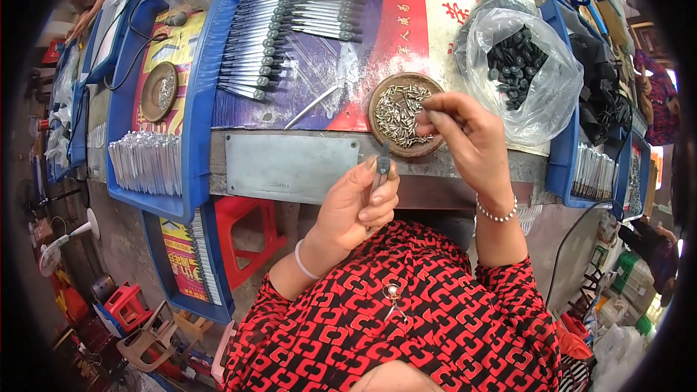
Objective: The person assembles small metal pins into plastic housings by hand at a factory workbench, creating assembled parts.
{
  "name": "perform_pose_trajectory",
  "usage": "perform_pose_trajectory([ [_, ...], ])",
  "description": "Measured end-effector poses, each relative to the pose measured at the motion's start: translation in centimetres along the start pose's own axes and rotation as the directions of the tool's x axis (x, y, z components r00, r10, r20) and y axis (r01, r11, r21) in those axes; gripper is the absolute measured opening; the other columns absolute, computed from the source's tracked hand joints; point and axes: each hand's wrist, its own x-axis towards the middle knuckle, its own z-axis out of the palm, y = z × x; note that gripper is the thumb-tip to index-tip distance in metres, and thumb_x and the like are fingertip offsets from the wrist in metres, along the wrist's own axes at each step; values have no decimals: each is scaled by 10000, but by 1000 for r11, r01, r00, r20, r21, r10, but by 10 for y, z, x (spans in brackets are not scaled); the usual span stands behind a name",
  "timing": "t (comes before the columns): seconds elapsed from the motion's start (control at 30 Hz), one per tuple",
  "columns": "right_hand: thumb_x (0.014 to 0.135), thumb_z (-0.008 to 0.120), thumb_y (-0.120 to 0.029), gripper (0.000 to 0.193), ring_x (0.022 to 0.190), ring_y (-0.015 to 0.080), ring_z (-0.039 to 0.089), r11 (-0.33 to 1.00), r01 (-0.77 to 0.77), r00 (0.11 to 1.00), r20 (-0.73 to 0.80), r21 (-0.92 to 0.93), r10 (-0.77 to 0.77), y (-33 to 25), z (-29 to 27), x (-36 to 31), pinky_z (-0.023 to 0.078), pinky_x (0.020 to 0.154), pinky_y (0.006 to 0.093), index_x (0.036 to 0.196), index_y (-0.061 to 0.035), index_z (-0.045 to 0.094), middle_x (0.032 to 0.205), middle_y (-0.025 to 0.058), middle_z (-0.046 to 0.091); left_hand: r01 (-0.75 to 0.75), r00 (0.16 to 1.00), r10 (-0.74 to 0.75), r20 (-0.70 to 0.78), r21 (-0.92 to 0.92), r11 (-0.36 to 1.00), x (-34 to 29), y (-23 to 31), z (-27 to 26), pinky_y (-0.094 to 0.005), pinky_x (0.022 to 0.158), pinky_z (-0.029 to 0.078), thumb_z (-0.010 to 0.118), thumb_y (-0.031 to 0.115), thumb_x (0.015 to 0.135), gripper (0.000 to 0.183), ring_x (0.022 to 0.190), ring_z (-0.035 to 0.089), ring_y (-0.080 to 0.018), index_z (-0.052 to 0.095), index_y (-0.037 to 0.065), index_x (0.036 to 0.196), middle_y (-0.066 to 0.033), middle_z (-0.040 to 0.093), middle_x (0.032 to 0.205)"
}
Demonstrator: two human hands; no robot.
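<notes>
My left hand (356, 202) is closed around a slim silver rod with a dark grey head (383, 165), held upright in front of my body at the bench edge. Fingers cover most of its length. My right hand (470, 134) is over the right rim of a round brown bowl (375, 107), thumb and fingers pinched together. Whatever lies between those fingertips, if anything, is too small to make out. Small shiny metal pins (404, 110) fill the bowl. Beyond it, rows of similar slim rods with dark grey heads (263, 58) lie side by side on the bench.
A clear plastic bag of small black parts (517, 65) stands right of the bowl. Blue trays (190, 174) with bundled rods flank the bench on both sides. A metal plate (290, 165) covers the front edge. Below left is a red stool (243, 247).
</notes>
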Motion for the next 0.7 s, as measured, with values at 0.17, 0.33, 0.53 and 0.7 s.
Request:
perform_pose_trajectory([
  [0.17,904,533,-17,116,778,151,649,889,-61,998,19,454,58,-12,12,-30,531,702,248,996,52,542,875,100,649,-54,997,61,-39,172,984,-2,-4,4,-184,412,265,440,331,968,303,451,327,-43,523,46,1028,10,449,665],
  [0.33,823,636,-4,90,700,145,645,951,75,997,-41,301,-65,-8,25,-53,513,614,254,895,17,586,844,97,643,-77,990,103,-100,228,970,1,-13,7,-177,430,275,436,333,968,291,462,331,-45,505,53,1005,4,447,668],
  [0.53,737,697,28,171,706,213,624,925,380,919,-115,15,-376,-1,33,-58,504,610,274,871,3,593,850,127,613,-105,985,145,-97,333,937,-1,-22,-3,-176,439,286,463,325,957,248,474,340,-49,477,101,1063,-6,472,683],
  [0.7,725,718,10,189,708,200,604,904,424,893,-138,-63,-428,8,35,-61,498,602,278,864,1,590,867,120,590,-119,987,153,-52,402,908,-1,-26,-9,-181,440,290,492,322,945,265,484,359,-56,470,127,1125,-16,503,702],
])
